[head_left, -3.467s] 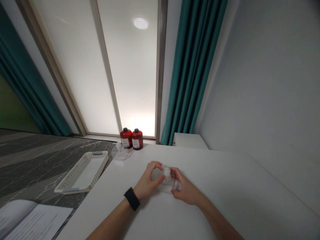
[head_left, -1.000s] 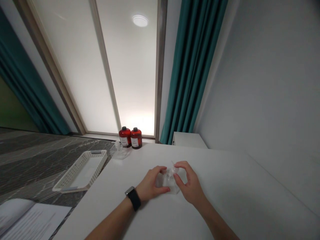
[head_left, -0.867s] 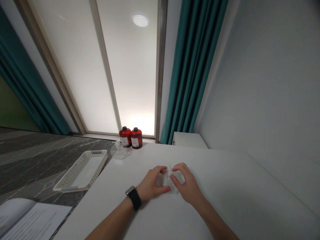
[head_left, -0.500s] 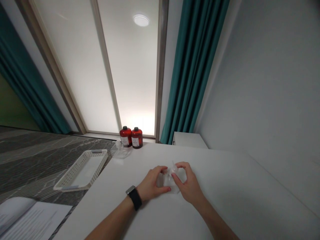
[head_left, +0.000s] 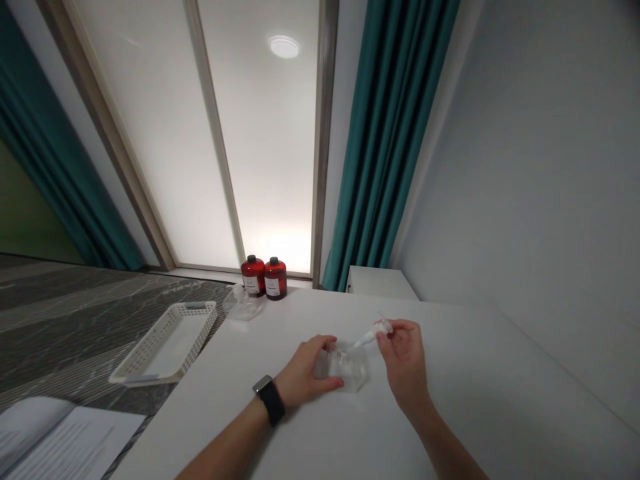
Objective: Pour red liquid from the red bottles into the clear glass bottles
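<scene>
A clear, flat-sided bottle (head_left: 356, 377) lies or stands low on the white table, its neck uncovered. My left hand (head_left: 307, 367), with a dark watch on the wrist, grips it from the left between thumb and fingers. Up and right of the bottle, my right hand (head_left: 404, 353) pinches a white pump-like top (head_left: 375, 332) with a thin stem. The stem slants down-left, its tip close to the bottle's opening; whether the tip is still inside I cannot tell.
Two red bottles (head_left: 275, 280) with black caps and white labels stand at the table's far edge. Beside them is another clear bottle (head_left: 245, 309). A white perforated basket (head_left: 123, 381) and an open booklet (head_left: 95, 433) lie left of the table (head_left: 300, 443).
My right hand has moved up and right, drawing the white top and its stem away from the bottle's neck. My left hand keeps its grip on the bottle.
</scene>
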Motion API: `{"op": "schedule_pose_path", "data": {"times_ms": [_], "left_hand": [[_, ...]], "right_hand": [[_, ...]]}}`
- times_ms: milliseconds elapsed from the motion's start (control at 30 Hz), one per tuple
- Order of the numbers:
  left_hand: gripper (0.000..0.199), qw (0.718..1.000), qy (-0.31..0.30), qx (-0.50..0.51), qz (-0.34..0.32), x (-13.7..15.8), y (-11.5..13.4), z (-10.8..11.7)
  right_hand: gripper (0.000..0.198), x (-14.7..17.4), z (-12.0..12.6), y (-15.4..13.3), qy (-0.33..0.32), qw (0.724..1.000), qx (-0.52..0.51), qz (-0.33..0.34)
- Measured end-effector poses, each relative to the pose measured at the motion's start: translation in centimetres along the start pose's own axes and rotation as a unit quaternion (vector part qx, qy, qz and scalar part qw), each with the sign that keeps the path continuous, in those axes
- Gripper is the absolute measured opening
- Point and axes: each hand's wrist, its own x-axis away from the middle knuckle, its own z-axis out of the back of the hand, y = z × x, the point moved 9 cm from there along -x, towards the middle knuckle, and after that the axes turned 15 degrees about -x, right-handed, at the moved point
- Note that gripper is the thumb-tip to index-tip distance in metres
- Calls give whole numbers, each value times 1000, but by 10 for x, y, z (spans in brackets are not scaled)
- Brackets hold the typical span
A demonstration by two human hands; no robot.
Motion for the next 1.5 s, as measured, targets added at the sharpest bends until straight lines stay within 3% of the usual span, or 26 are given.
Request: {"op": "schedule_pose_path", "data": {"times_ms": [200, 733, 933, 1067, 1233, 1500], "left_hand": [[67, 1000, -2, -1, 1, 0, 1, 0], [66, 1000, 1, -5, 1, 0, 1, 0], [67, 1000, 1, -3, 2, 0, -1, 0], [66, 1000, -1, 1, -1, 0, -1, 0], [66, 1000, -2, 3, -2, -1, -2, -2], [66, 1000, 0, -4, -4, 0, 0, 0]], "right_hand": [[35, 5, -3, 20, 6, 997, -23, -69], [35, 6, 4, 30, 37, 994, -28, -102], [31, -13, 36, 36, 87, 992, -17, -91], [38, -23, 58, 45, 104, 992, 16, -74], [52, -24, 60, 62, 56, 991, 97, -66], [11, -25, 50, 70, -50, 957, 283, -34]]}}
